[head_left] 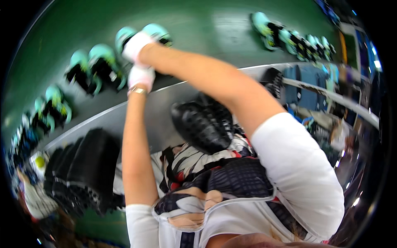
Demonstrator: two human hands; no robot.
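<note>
Both my hands wear white gloves and reach to a pair of mint-green and black sports shoes on the green belt. My right hand point(139, 46) lies against the left shoe point(124, 36) of the pair, partly covering it; the right shoe point(156, 31) shows just beyond. My left hand point(141, 77) is just below the right one, close to the same shoe. Motion blur and the gloves hide the fingers of both hands, so their grip is unclear. At my lap sits a black shoe-shaped piece with a dimpled surface point(200, 126).
More mint shoes point(103, 62) stand on the belt to the left, others point(264, 29) to the right. A metal edge point(165, 97) runs along the belt's near side. Black padded pieces point(89, 165) stand in a row at left. A white rail point(335, 97) crosses at right.
</note>
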